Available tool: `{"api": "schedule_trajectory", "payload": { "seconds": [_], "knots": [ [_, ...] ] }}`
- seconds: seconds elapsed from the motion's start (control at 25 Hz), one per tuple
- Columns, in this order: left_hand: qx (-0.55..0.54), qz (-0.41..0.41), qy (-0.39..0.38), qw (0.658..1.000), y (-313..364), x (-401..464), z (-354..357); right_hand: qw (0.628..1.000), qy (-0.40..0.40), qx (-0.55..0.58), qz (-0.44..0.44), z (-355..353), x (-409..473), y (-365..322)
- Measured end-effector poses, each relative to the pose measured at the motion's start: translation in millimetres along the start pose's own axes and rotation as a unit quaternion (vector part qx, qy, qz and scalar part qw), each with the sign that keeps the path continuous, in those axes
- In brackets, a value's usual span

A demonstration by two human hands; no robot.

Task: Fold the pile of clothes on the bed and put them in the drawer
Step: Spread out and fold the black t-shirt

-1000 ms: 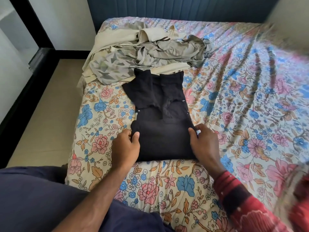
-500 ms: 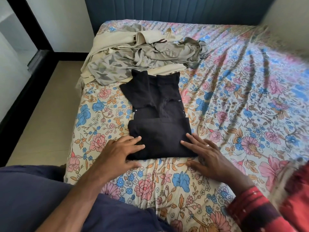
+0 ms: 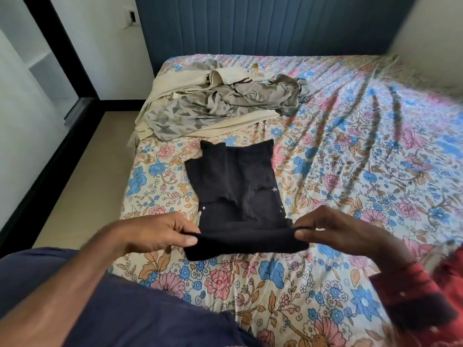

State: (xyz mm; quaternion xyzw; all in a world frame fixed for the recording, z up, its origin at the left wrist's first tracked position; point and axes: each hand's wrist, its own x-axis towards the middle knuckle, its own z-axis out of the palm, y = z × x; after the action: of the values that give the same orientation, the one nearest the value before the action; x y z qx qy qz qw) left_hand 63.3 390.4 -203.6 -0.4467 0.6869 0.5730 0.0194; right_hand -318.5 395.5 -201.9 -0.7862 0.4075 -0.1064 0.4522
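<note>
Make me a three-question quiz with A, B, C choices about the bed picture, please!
1. Where is the heap of beige and grey unfolded clothes?
A. beyond the black garment
B. on the floor
C. under the hands

2. What colour is the partly folded cloth garment?
A. white
B. black
C. yellow

3. What are the left hand and right hand doing?
A. resting flat
B. pointing
C. pinching the garment's near fold

Answers: A, the heap lies toward the headboard; B, it is black; C, fingers grip both ends.
</note>
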Motion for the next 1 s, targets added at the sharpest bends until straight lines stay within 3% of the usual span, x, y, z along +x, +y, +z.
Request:
{"api": "schedule_trajectory", "payload": {
  "seconds": [0.08,0.2,0.44,0.6,0.76,0.84,0.92,1.0],
  "knots": [
    [-0.035,0.022,-0.027,0.999,7.6,-12.5,-17.9,0.997,-0.038,0.058,-0.017,-13.4,-4.9,-27.2],
    [-0.122,0.052,0.028,0.991,17.0,-5.8,-47.9,0.995,0.040,0.082,-0.033,-30.8,12.4,-37.3],
    [-0.175,0.031,0.299,0.938,33.4,73.7,-98.4,0.941,0.306,0.115,0.092,-56.1,113.4,1.6],
    [-0.087,0.016,0.494,0.865,27.9,151.9,-116.8,0.898,0.413,-0.028,0.151,-68.4,178.4,21.2],
    [0.036,-0.077,0.534,0.841,-7.6,196.5,-121.0,0.874,0.391,-0.122,0.260,-59.3,207.0,52.6],
    [0.043,-0.116,0.546,0.828,-20.9,202.3,-122.8,0.869,0.381,-0.101,0.301,-50.9,207.7,68.1],
    [0.035,-0.143,0.509,0.848,-19.3,206.3,-130.1,0.868,0.365,-0.055,0.332,-49.2,208.5,73.3],
    [-0.038,-0.159,0.457,0.874,-9.8,208.2,-137.9,0.870,0.362,0.030,0.333,-50.0,209.9,74.6]
  ]
}}
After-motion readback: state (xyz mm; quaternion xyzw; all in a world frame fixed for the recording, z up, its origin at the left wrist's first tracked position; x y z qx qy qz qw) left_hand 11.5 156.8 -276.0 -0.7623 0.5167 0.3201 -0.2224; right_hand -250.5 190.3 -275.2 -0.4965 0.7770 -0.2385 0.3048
